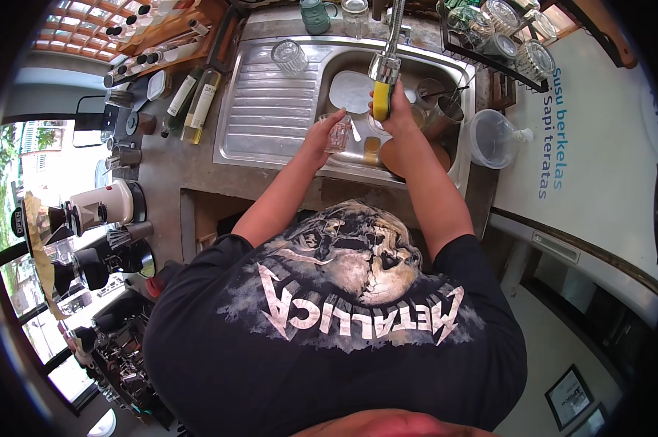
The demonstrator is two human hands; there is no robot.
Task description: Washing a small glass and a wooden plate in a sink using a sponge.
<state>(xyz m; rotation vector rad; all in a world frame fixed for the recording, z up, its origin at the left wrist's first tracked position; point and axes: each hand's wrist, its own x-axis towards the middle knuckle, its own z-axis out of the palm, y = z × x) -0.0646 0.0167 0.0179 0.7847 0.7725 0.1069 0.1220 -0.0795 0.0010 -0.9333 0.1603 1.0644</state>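
Note:
My left hand is closed around a small clear ribbed glass, held over the near left edge of the sink basin. In my right hand is a yellow sponge with a dark side, right below the metal spray head of the faucet. Under my hands, the stainless steel sink holds a white lid or board, a small glass with amber contents, a round brown item, a metal cup and a spoon.
An upturned ribbed glass rests on the drainboard. Behind the sink stand a green mug and a glass jar. A black rack of glassware is at the right, above a clear plastic tub. Bottles lie left.

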